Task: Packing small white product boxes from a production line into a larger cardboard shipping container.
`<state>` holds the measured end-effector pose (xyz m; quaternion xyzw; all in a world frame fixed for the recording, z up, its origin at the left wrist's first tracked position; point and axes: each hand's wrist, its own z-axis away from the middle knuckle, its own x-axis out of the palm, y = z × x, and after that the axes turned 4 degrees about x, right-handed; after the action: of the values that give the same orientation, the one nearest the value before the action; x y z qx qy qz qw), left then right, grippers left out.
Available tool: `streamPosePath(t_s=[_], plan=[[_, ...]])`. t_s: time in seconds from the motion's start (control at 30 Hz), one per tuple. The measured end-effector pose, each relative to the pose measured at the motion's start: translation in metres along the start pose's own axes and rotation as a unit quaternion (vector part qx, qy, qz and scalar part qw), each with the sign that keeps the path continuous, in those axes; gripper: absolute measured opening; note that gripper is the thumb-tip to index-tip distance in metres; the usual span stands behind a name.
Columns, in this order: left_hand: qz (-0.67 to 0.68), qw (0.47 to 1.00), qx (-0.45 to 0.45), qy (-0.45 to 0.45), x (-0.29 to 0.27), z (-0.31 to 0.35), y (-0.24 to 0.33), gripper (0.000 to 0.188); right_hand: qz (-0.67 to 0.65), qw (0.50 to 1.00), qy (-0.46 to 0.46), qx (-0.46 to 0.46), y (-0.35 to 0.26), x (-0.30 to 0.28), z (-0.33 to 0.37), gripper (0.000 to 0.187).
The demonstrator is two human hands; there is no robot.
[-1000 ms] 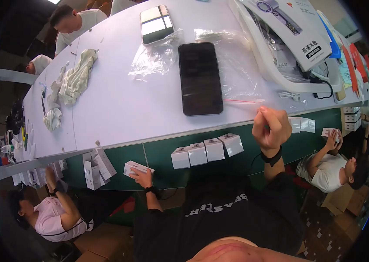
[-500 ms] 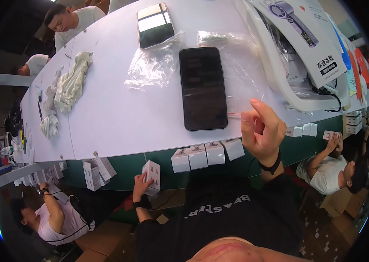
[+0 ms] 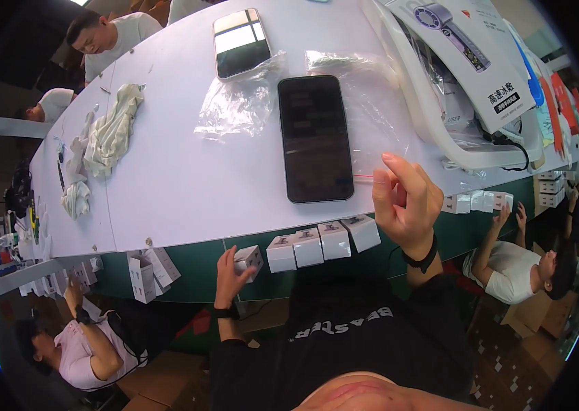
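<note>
My left hand (image 3: pixel 228 279) is beside a small white box (image 3: pixel 248 264) on the green surface along the white table's front edge. Its fingers are spread, and the thumb lies close to the box's near side; whether it touches cannot be told. Just right of that box stands a row of several similar white boxes (image 3: pixel 308 247), tops printed with a small dark picture. My right hand (image 3: pixel 409 205) is raised at the table's edge, fingers loosely curled, index and thumb apart, holding nothing visible. Left of it lies a black-screened smartphone (image 3: pixel 315 139), near a clear zip bag (image 3: pixel 380 103) with a red line.
Another phone (image 3: pixel 241 44) lies farther back beside crumpled clear plastic (image 3: pixel 238 106). A white bin (image 3: pixel 409 89) at right holds a fan box (image 3: pixel 471 61) and cables. Pale gloves (image 3: pixel 115 130) lie at left. Open white boxes (image 3: pixel 151 274) stand left. Several people work around the table.
My left hand has set the box down beside the row and loosened its fingers from it. My right hand stays nearly in place. At right, a co-worker's hands have parted from a box.
</note>
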<state>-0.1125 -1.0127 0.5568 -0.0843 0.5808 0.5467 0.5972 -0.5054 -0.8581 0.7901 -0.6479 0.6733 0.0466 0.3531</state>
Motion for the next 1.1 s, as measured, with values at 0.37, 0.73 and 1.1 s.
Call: streamPosePath(t_s=[0.37,0.73,1.1], plan=[[-0.083,0.989,-0.117,0.024,0.007,0.012,0.027,0.069,-0.039,0.998,-0.042,-0.029,0.002,-0.006,-0.005,0.030],[-0.008,0.997,-0.068,0.026,0.020,0.020,-0.002,0.049,-0.015,0.987,-0.148,-0.054,-0.005,-0.019,-0.009,0.042],[0.013,0.992,-0.034,0.120,0.048,0.011,0.005,0.040,0.008,0.982,-0.190,-0.002,-0.009,-0.003,-0.041,0.047]])
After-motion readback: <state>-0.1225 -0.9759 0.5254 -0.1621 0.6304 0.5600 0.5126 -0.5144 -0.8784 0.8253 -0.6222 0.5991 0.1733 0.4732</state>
